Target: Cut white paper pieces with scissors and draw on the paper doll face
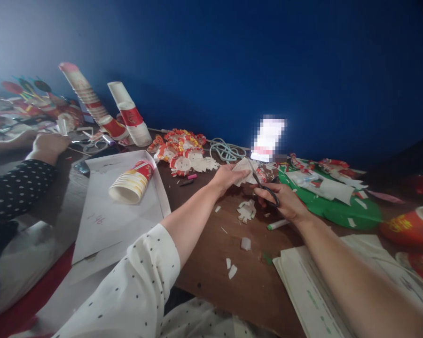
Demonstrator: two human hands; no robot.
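Observation:
Near the middle of the table, my left hand (228, 178) pinches a white paper piece (242, 172). My right hand (285, 201) is closed around the handles of dark scissors (267, 188), whose blades reach up to the right edge of that paper. Below the hands lies a white cut-out shape (246, 211) with a jagged outline. Small paper scraps (246, 243) are scattered on the brown tabletop. A white marker with a green end (278, 225) rests under my right wrist.
At left stands a white box lid (91, 206) with stacked paper cups (132, 182) on it. Tall cup stacks (132, 115) lean behind. Red-and-white cut-outs (183, 148), a pale cord (227, 150), a green tray (356, 213) and papers (303, 286) surround the workspace. Another person's hand (49, 145) works far left.

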